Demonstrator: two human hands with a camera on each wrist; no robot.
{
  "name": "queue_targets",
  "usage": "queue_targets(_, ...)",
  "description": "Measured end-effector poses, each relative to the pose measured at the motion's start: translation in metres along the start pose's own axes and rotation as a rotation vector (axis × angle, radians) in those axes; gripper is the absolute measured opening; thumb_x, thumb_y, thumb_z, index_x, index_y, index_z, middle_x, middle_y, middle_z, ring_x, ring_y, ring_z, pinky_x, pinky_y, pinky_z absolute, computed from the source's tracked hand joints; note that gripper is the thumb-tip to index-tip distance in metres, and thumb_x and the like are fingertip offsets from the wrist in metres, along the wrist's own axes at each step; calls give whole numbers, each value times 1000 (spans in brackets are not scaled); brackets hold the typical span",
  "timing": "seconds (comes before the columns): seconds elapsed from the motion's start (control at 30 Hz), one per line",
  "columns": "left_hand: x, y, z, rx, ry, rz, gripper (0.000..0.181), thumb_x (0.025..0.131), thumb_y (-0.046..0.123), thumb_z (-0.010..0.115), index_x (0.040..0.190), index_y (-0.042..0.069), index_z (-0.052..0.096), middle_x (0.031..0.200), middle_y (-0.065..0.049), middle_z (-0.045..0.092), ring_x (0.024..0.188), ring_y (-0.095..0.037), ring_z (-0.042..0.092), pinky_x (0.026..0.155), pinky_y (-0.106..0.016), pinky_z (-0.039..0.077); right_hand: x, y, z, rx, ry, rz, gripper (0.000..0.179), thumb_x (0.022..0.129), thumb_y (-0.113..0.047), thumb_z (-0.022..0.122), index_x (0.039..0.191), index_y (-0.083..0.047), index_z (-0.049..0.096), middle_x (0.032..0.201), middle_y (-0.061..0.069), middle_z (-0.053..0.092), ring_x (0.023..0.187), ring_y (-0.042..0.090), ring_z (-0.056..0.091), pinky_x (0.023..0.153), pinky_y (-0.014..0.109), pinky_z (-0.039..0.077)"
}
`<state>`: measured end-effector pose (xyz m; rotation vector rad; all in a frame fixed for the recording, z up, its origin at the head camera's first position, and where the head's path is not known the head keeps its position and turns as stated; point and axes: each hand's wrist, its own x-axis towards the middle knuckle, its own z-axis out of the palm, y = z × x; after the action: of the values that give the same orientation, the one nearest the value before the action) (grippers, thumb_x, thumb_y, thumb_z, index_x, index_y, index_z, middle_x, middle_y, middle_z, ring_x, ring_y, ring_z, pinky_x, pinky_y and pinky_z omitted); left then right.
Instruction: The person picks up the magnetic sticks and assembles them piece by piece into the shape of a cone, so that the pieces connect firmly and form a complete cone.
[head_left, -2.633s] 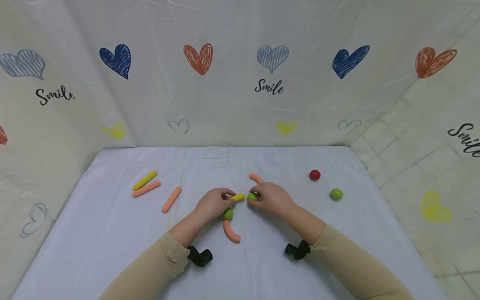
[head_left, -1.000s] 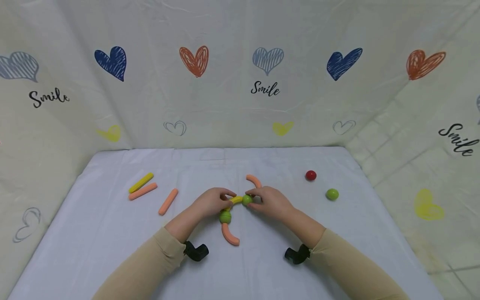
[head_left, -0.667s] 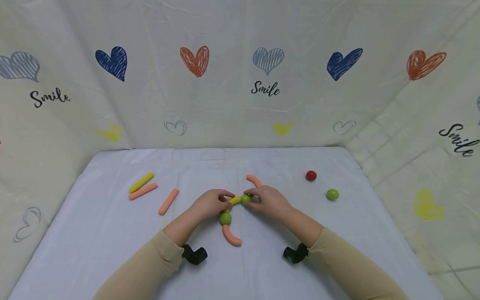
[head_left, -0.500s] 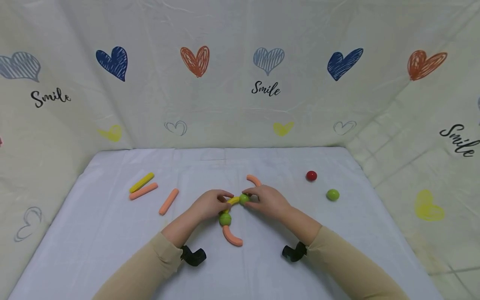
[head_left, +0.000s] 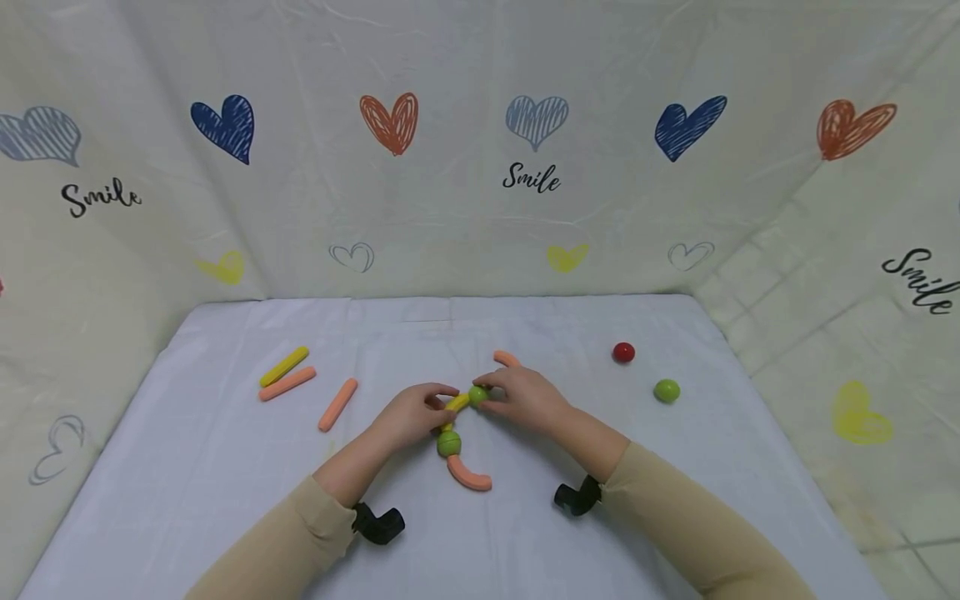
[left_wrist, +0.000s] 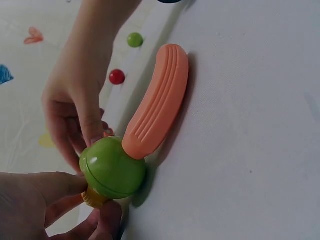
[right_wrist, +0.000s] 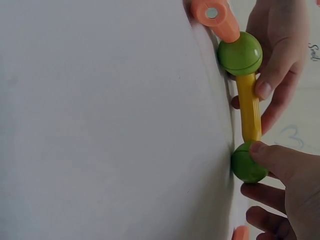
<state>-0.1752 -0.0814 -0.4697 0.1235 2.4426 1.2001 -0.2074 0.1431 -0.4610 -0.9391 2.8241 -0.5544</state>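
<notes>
The step in hand looks like the joining of a far ball [head_left: 478, 395] to the free end of a yellow piece [head_left: 457, 403], out in the middle of the desk [head_left: 150, 483], well apart from its back edge. The left hand [head_left: 411, 414] pinches the yellow piece between thumb and fingers, close above a near ball [head_left: 448, 443]. The right hand [head_left: 531, 398] pinches the far ball between thumb and forefinger, its other fingers loosely bent and apart.

In the right wrist view the far ball meets the yellow piece end-on — whether it is fully seated, I cannot tell. At the other end, the near ball already carries a pink arc [head_left: 468, 475], whose tip turns toward the right edge.

The next move seems to call for a steady left pinch while the right presses the far ball home, in line with the yellow piece. A second arc [head_left: 506, 358] lies just behind the right hand, well placed to follow. Spare parts wait farther off: a yellow stick [head_left: 284, 367] and two pink sticks [head_left: 337, 405] toward the back left corner, a red ball [head_left: 624, 352] and a loose green ball [head_left: 667, 390] toward the back right.
</notes>
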Motion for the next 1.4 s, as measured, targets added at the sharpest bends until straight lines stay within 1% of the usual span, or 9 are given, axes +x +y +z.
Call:
queue_targets(0.2, -3, -1, -1, -33, 1, -1, 37, 93, 25, 71, 129, 22, 65, 106, -6, 64, 77, -13, 64, 73, -32, 51, 4, 0, 2, -24, 0, -18, 36, 88, -26, 78, 121, -15, 72, 116, -5, 71, 112, 12, 64, 95, 34, 50)
queue_targets(0.5, -4, -1, -1, -23, 4, -2, 37, 93, 24, 71, 129, 21, 65, 104, -6, 64, 76, -15, 63, 72, -31, 51, 4, 0, 2, -22, -2, 4, 39, 87, -27, 78, 124, -16, 70, 119, -6, 70, 117, 16, 62, 90, 34, 52)
queue_targets(0.63, -4, 0, -1, -27, 4, -1, 37, 92, 23, 71, 129, 20, 66, 104, -6, 64, 76, -15, 63, 72, -32, 52, 3, 0, -1, -6, 5, 34, 40, 88, -28, 78, 125, -17, 70, 122, -4, 69, 117, 21, 62, 89, 37, 52)
queue_targets(0.83, -5, 1, -1, -35, 3, -9, 36, 93, 23, 71, 129, 21, 66, 105, -6, 64, 77, -15, 63, 73, -32, 52, -2, 5, -12, 33, 29, 120, 42, 90, -31, 75, 130, -20, 67, 138, 6, 59, 127, 23, 55, 102, 43, 45)
queue_targets(0.93, -6, 1, -1, -39, 1, -12, 37, 93, 22, 70, 129, 21, 66, 106, -6, 63, 77, -15, 64, 73, -32, 52, -5, 11, -17, 48, 47, 139, 43, 90, -31, 74, 131, -20, 67, 121, 3, 66, 105, 20, 62, 89, 38, 50)
queue_targets(1.0, -6, 1, -2, -43, -1, -14, 37, 93, 22, 70, 130, 21, 65, 107, -6, 63, 78, -15, 64, 73, -31, 52, -7, 16, -20, 64, 64, 158, 42, 90, -31, 75, 130, -20, 68, 105, -1, 66, 88, 17, 59, 76, 34, 49)
queue_targets(1.07, -5, 1, -2, -45, -2, -16, 37, 93, 22, 70, 130, 22, 65, 107, -6, 63, 78, -15, 63, 74, -31, 51, -8, 22, -23, 86, 78, 191, 42, 90, -32, 75, 129, -20, 68, 96, -3, 63, 78, 15, 53, 67, 31, 46)
queue_targets(1.27, -5, 1, -2, -50, -4, -17, 37, 93, 21, 70, 130, 22, 65, 107, -6, 63, 78, -15, 64, 73, -31, 51, -15, 39, -30, 123, 111, 277, 43, 89, -33, 75, 130, -22, 68, 111, 0, 66, 81, 18, 53, 66, 30, 47)
queue_targets(1.4, -6, 2, -2, -53, -4, -15, 37, 93, 20, 70, 130, 21, 66, 107, -7, 63, 77, -15, 64, 73, -31, 52, -18, 48, -34, 140, 111, 301, 45, 90, -30, 75, 132, -21, 66, 111, 1, 65, 83, 19, 52, 66, 30, 47)
